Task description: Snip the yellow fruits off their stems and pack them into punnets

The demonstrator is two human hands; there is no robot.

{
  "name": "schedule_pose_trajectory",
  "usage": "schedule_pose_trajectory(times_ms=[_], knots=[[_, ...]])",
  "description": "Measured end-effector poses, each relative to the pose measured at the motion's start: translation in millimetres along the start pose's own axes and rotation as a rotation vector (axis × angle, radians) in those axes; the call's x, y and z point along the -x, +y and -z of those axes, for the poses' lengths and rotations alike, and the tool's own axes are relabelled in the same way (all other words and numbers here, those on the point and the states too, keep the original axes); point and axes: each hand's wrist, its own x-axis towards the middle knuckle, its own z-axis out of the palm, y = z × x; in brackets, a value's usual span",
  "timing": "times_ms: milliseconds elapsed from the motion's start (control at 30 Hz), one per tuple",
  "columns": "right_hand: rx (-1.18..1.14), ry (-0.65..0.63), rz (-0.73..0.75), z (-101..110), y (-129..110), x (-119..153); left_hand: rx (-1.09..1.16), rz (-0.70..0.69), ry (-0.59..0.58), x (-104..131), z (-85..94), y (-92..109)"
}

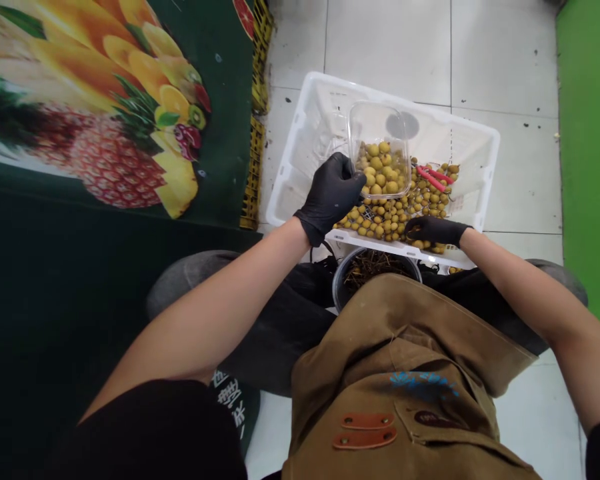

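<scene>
My left hand [333,193], in a black glove, pinches the near left rim of a clear plastic container [380,123]. Yellow-brown longans [380,167] fill the near part of that container, which is tilted above a white crate [315,83]. My right hand [440,231], also gloved in black, reaches low over the crate's near side. Its fingers curl around longans there, though the fingertips are partly hidden. More loose longans [393,223] cover the crate's floor. Pruning shears with red handles [433,179] lie on the fruit at the right.
A bucket [337,293] of brown stems stands between my legs, against the crate. More clear containers [330,140] sit in the crate's left part. A fruit-printed dark green cover [220,167] and yellow crates [253,173] flank the left, a green panel [590,167] the right.
</scene>
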Motion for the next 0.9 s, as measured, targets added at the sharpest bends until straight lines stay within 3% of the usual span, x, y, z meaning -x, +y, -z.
schedule_pose_trajectory(times_ms=[233,400,467,567,667,733,800,900], knots=[[-0.463,0.175,-0.063,48.3,-14.1,23.5,-0.087,0.003,-0.04,15.9,-7.0,-14.4],[-0.868,0.278,0.062,68.6,-51.3,35.8,-0.04,0.132,-0.133,38.1,-32.2,-20.4],[-0.746,0.402,0.135,64.5,-69.2,35.3,0.011,0.158,-0.17,47.3,-43.0,-18.1],[-0.371,0.618,0.298,56.9,-86.3,39.9,0.125,0.204,-0.222,56.8,-52.0,-14.3],[-0.162,0.759,0.379,59.3,-80.4,54.7,0.184,0.239,-0.232,58.8,-50.0,-17.8],[-0.056,0.824,0.297,64.3,-63.2,62.3,0.165,0.238,-0.197,57.7,-44.6,-25.2],[0.179,0.705,0.141,65.8,-40.4,61.5,0.127,0.222,-0.139,57.4,-38.5,-34.6],[0.496,0.221,-0.036,53.1,-8.0,46.0,0.084,0.193,-0.081,61.3,-32.5,-46.9]])
